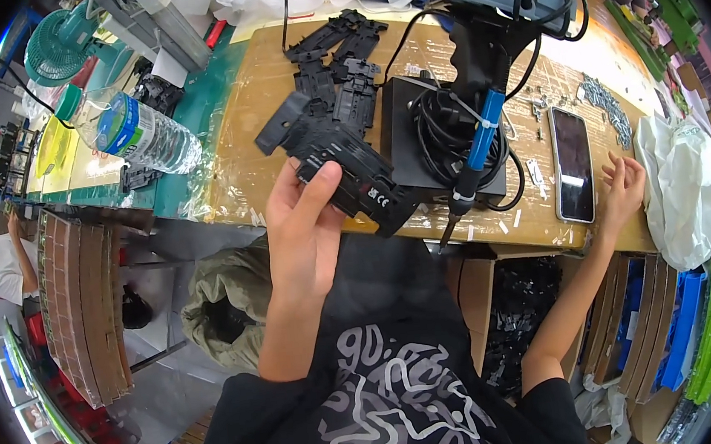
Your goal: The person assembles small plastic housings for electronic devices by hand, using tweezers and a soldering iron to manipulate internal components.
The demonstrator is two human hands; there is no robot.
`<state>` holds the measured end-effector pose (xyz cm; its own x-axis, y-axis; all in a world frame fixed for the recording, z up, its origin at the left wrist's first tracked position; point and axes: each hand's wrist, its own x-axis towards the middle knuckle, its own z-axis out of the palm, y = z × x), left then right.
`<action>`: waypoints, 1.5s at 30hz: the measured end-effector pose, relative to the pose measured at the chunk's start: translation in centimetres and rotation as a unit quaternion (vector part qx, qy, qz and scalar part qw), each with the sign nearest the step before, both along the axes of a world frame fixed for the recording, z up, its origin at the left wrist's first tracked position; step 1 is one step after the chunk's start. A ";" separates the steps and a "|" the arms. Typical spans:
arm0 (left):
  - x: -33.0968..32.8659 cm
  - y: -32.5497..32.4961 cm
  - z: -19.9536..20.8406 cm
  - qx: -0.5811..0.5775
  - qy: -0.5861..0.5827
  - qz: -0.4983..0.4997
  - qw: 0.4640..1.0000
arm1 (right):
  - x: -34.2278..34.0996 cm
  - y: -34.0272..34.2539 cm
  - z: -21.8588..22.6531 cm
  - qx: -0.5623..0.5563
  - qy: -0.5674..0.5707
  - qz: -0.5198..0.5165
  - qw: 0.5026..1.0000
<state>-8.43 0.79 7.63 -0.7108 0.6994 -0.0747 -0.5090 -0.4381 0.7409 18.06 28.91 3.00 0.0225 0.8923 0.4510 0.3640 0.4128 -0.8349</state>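
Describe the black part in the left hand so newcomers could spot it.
Find the brown workbench, then its black plastic pieces. Lower in the picture, the left hand holds the black part. Unlike those neighbours, it is gripped and shows white markings.

We hold a black moulded plastic housing [348,164] in our left hand [305,231], gripped at its near side. It slants from upper left down to lower right, its body ridged and marked with small white print, a flat flap jutting out at its upper-left end.
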 end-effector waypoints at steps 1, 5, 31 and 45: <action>0.3 0.0 0.3 0.031 -0.024 0.002 0.999 | 0.0 -0.5 0.7 -0.010 -0.009 0.013 1.000; 1.7 -0.1 0.2 0.117 -0.059 0.007 0.991 | -2.6 -6.0 4.4 -0.010 0.140 0.068 0.988; 7.8 0.6 -0.2 0.253 -0.173 -0.078 0.949 | -10.1 -19.9 4.7 -0.232 0.438 0.360 0.791; 8.7 0.2 -1.5 0.273 -0.135 -0.077 0.949 | -9.0 -20.6 3.7 -0.242 0.459 0.349 0.781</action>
<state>0.27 1.02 6.11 -0.6042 0.7798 0.1640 -0.7366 -0.6251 0.2582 9.03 8.29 6.71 -0.4290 0.8929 0.1368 -0.6509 -0.2006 -0.7322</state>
